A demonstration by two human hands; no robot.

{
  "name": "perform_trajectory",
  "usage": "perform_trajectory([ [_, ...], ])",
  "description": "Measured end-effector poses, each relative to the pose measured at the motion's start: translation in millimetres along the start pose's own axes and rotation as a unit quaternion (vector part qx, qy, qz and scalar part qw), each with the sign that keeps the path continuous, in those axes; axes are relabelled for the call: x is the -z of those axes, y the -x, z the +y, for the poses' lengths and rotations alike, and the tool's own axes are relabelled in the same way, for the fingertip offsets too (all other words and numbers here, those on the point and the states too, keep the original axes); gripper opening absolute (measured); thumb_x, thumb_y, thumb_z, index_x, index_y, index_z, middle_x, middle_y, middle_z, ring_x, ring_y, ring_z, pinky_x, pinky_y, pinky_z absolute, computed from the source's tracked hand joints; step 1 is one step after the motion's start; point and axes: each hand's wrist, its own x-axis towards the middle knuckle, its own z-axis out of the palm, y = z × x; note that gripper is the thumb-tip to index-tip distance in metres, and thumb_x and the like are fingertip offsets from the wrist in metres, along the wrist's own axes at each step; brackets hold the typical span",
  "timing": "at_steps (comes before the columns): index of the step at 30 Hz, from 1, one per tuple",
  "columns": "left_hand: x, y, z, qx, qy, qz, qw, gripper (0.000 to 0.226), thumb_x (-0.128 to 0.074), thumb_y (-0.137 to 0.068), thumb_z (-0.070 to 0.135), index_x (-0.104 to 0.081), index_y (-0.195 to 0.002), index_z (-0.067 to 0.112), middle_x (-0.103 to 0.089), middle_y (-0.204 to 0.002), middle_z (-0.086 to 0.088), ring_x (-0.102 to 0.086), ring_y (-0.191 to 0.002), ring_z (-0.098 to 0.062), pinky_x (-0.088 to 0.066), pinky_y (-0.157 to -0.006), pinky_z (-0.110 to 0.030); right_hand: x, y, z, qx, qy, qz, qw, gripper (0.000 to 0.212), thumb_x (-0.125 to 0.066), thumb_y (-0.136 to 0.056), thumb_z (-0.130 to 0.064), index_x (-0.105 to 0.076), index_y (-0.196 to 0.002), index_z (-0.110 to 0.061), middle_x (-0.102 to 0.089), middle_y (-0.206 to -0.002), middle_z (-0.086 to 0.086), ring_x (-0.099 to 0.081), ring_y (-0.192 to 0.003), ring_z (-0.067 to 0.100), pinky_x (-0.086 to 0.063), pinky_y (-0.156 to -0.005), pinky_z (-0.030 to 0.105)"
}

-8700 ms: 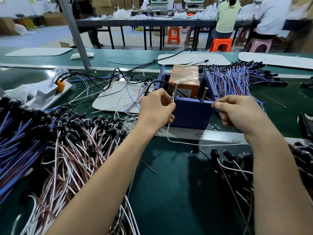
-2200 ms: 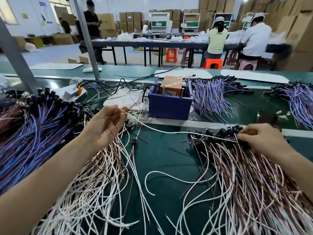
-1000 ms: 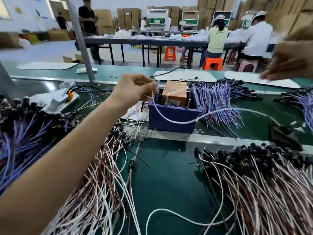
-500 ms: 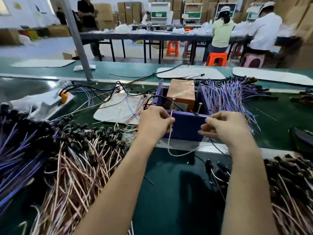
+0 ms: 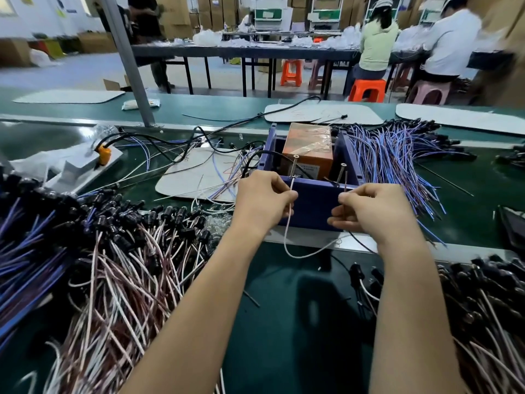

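1. White wire [image 5: 285,237]: one thin lead, held up in front of the near wall of the blue bin [image 5: 312,207]. It hangs from the left hand, drops into a slack loop above the metal edge strip of the green belt [image 5: 284,322], then rises rightward under the right hand.
2. Left hand [image 5: 264,200]: forearm reaching in from the near left, wrist straight, back of hand up. Thumb and forefinger are clamped on the upper part of the wire and the other fingers are curled in. It sits just near of the left pin [image 5: 294,166].
3. Right hand [image 5: 372,211]: forearm entering from the near right, knuckles up, fingers curled. The thumb is pressed to the forefinger in a pinch on the wire's other end, and a short dark tip shows above the thumb beside the right pin [image 5: 341,172].
4. Hands relative to each other: level, apart, with the bin's front wall showing between them.
5. Pins: two metal, upright at the bin's near rim.
6. Orange box [image 5: 309,146]: wrapped in clear film, standing inside the bin at its far end.
7. Pink-and-white leads [image 5: 127,274]: large heap with black connectors, near left on the belt.
8. Blue leads [image 5: 397,166]: fanned bundle just right of the bin.
9. Dark-ended leads [image 5: 497,308]: second heap, near right.
10. White mat [image 5: 196,177]: flat, left of the bin, with loose wires lying across it.
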Motion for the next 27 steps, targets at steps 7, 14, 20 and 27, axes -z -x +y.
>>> perform_trajectory([
  [7,2,1,1,0.007,-0.003,0.002,1.000,0.022,-0.070,-0.083,0.000,-0.061,-0.066,0.008,-0.065,-0.061,-0.011,-0.064,-0.049,-0.017,-0.057,-0.052,-0.023,-5,-3,5,-0.003,-0.024,-0.001,1.000,0.022,-0.057,-0.090,0.002,-0.058,-0.069,-0.003,-0.064,-0.060,0.016,-0.068,-0.051,0.029,-0.052,-0.045,0.024],
  [14,3,0,0,0.013,-0.003,0.000,1.000,0.021,-0.070,-0.083,0.000,-0.061,-0.066,0.008,-0.064,-0.060,-0.009,-0.063,-0.046,-0.014,-0.056,-0.050,-0.021,-11,-5,9,0.005,-0.032,-0.001,0.999,0.021,-0.058,-0.090,0.001,-0.059,-0.070,-0.005,-0.065,-0.060,0.015,-0.069,-0.054,0.030,-0.054,-0.048,0.028],
  [20,2,-2,-3,0.010,-0.005,0.005,1.000,0.022,-0.071,-0.083,0.000,-0.061,-0.065,0.009,-0.064,-0.059,-0.009,-0.064,-0.047,-0.015,-0.056,-0.050,-0.021,-12,-6,10,0.009,-0.029,-0.004,1.000,0.021,-0.057,-0.091,0.001,-0.059,-0.071,-0.006,-0.064,-0.059,0.013,-0.068,-0.052,0.028,-0.054,-0.048,0.027],
  [27,1,-2,-4,0.003,-0.005,0.007,1.000,0.023,-0.071,-0.083,-0.001,-0.060,-0.065,0.009,-0.064,-0.060,-0.012,-0.063,-0.047,-0.016,-0.055,-0.049,-0.021,-13,-6,11,0.007,-0.034,-0.003,0.999,0.022,-0.057,-0.090,0.002,-0.059,-0.069,-0.007,-0.064,-0.059,0.015,-0.068,-0.053,0.030,-0.053,-0.047,0.027],
])
